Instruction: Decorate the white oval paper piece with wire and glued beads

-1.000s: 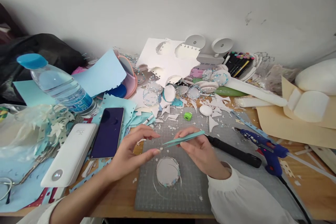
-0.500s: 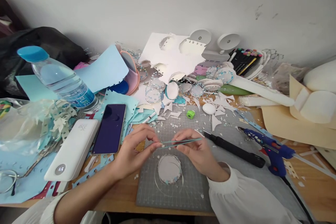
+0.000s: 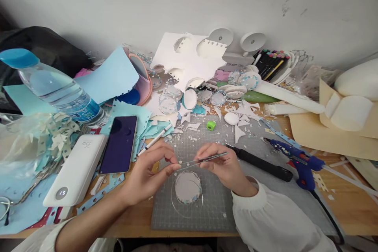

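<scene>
My right hand [image 3: 220,165] is closed around a pair of thin teal tweezers [image 3: 217,156], whose prongs point left. The tips reach the fingertips of my left hand [image 3: 156,165], which are pinched together. A tiny pale piece [image 3: 180,162] shows at that pinch, too small to name surely. Below both hands, a round white disc [image 3: 188,187] with a beaded pale-blue rim lies on the grey cutting mat [image 3: 215,214]. A thin clear ring [image 3: 186,217] shows around its lower side.
A black cutter knife [image 3: 262,163] and blue glue gun [image 3: 305,161] lie at right. To the left are a phone [image 3: 118,145], white power bank [image 3: 76,169] and water bottle [image 3: 59,88]. Paper scraps, a green sharpener [image 3: 210,125] and several decorated discs lie behind.
The view has shifted slightly, moving the scene leftward. The tweezers' prongs look closer together and slope a little more, while both hands stay near the same spot above the disc.
</scene>
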`<state>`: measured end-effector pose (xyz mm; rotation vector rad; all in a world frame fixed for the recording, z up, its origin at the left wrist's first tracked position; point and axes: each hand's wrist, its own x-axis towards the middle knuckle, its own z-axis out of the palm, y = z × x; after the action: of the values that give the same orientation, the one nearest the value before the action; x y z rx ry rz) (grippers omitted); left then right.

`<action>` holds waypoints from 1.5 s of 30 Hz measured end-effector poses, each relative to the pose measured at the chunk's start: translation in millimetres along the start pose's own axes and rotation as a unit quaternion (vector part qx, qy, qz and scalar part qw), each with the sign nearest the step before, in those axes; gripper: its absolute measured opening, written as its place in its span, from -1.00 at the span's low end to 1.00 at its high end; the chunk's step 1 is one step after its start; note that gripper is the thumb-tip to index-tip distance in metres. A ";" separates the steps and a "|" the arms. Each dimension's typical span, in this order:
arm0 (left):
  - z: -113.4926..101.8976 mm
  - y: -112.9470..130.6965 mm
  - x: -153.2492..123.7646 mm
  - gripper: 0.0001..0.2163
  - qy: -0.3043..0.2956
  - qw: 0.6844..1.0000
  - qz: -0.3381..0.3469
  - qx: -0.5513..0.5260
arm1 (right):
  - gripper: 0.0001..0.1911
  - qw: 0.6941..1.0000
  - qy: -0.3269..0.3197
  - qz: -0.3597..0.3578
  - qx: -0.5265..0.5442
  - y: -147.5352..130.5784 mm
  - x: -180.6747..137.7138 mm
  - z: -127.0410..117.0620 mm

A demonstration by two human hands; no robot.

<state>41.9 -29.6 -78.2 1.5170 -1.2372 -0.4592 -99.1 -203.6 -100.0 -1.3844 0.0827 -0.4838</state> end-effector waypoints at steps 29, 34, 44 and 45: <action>-1.9 -17.5 2.3 -0.86 0.287 0.949 -0.130 0.006 | -0.84 0.952 0.092 -0.066 -0.283 8.2 27.0 -10.0; -3.6 -11.1 2.1 -0.80 0.342 0.931 -0.119 -0.052 | -0.89 0.947 0.033 -0.059 -0.315 21.3 46.2 7.5; 0.0 -10.7 0.0 -0.78 0.338 0.927 -0.103 -0.124 | -0.84 0.948 0.064 -0.049 -0.308 14.0 50.0 9.6; 0.2 -10.9 -0.4 -0.78 0.332 0.930 -0.102 -0.119 | -0.83 0.951 0.072 -0.048 -0.297 9.1 48.6 8.7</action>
<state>46.6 -30.5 -88.0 1.4230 -0.4797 -0.1865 -50.0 -212.9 -96.1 -1.9480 0.3012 -0.6761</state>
